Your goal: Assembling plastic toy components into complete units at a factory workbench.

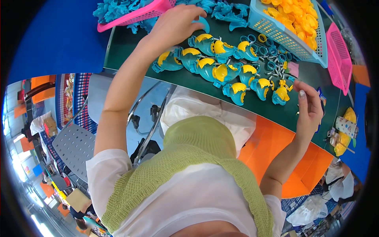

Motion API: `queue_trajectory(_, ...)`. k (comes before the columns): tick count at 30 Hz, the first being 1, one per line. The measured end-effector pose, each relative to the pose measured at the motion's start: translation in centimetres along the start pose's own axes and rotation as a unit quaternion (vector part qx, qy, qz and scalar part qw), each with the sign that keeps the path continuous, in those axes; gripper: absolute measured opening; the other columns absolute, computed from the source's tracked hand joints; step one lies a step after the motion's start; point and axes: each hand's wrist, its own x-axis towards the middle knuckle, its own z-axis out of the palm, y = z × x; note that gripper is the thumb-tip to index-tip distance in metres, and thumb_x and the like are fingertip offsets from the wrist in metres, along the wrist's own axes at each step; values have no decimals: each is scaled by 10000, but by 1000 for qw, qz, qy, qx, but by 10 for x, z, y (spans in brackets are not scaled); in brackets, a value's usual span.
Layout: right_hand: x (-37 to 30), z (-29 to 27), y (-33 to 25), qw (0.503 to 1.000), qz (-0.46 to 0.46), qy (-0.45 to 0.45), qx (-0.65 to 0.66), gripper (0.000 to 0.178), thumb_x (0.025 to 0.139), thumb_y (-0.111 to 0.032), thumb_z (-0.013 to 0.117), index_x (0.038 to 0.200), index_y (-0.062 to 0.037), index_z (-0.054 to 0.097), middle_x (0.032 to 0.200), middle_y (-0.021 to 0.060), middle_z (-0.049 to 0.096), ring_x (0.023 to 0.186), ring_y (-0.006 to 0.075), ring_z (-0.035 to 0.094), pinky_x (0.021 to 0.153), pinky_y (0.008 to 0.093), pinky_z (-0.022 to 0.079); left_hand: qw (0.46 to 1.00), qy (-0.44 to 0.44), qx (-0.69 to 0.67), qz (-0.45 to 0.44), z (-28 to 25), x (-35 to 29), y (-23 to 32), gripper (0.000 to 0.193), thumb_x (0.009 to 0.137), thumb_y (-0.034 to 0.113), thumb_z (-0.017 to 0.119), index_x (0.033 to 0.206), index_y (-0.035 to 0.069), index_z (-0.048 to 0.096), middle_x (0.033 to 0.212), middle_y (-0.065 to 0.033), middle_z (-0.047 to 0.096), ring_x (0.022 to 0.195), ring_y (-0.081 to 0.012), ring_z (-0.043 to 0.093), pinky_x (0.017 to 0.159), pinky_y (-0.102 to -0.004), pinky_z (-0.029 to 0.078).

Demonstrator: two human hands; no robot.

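Observation:
At the far side of the table my left hand (173, 24) has its thumb and fingers closed around the edge of a curved teal plastic piece (204, 25). My right hand (310, 106) hovers by the table's near edge at the right, its fingers loosely bent and apart, with nothing visible in them. Left of it stands a small teal-and-yellow plastic piece (280, 93). Two uneven rows of teal shells with yellow inserts (220, 72) lie between my hands. Loose teal rings (271, 65) and small metal pins (277, 72) are scattered beyond them.
A light-blue basket (290, 39) full of yellow parts (296, 15) stands at the back right. One pink basket (340, 59) leans beside it; another pink basket (136, 16) lies near heaped teal parts (114, 14). An orange bin (272, 158) sits below the table edge, a grey chair (75, 146) to the left.

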Motion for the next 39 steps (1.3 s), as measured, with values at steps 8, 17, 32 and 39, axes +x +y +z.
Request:
queue_trajectory(8, 2, 4, -5, 999, -40, -23, 11, 146, 868, -16, 487, 985, 28, 563, 991, 83, 587, 926, 136, 549, 829, 242, 413, 948, -7, 277, 158, 11, 36, 0, 234, 645, 97, 639, 869, 57, 586, 858, -69, 540, 908, -241, 507, 730, -344, 418)
queue_trajectory(17, 3, 3, 5, 999, -4, -21, 27, 151, 861, -10, 483, 984, 22, 565, 979, 82, 593, 923, 129, 552, 828, 240, 417, 985, 133, -47, 103, -23, -5, 38, 405, 709, 119, 650, 1097, 87, 538, 1098, -129, 529, 1052, -264, 478, 871, -328, 395)
queue_trajectory(32, 75, 40, 53, 942, -74, -176, -275, 138, 782, -81, 591, 913, -39, 576, 816, 58, 577, 701, 129, 569, 651, 249, 443, 653, -50, -752, -72, 41, -81, 98, 663, 837, 288, 553, 1344, 4, 233, 1284, -191, 400, 1142, -210, 441, 930, -325, 355)
queue_trajectory(39, 87, 61, 75, 877, -227, -141, -399, 112, 732, -55, 607, 829, -39, 553, 801, 86, 519, 737, 240, 560, 620, 327, 440, 666, -24, -741, -78, 38, -84, 108, 717, 800, 47, 596, 1357, 64, 145, 1119, -75, 470, 947, -127, 520, 783, -235, 440)
